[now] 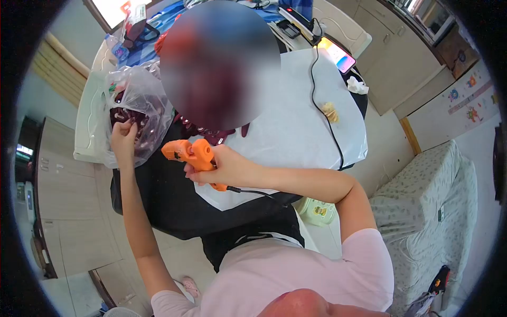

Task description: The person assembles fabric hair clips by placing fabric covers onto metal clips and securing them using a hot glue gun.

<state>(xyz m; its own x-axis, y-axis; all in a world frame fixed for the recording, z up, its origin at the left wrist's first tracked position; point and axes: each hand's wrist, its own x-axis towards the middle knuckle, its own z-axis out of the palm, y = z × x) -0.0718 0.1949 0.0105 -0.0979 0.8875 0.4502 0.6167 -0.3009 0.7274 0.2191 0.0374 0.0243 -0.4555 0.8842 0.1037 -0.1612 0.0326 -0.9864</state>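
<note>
An orange glue gun is gripped in my right hand, its nozzle pointing left over the near side of the table. A black cord runs from the bottom of its handle. My left hand reaches into a clear plastic bag, its fingers closed together at some glossy dark red pieces. Whatever sits between those fingertips is too small to make out. More dark red pieces, some with prongs, lie on the table just beyond the glue gun. A round blurred patch hides the area behind them.
White sheeting covers much of the table, over black cloth. A black cable crosses it, near a crumpled beige lump. At the far right lie a lit phone and a white tissue. A bottle stands far left.
</note>
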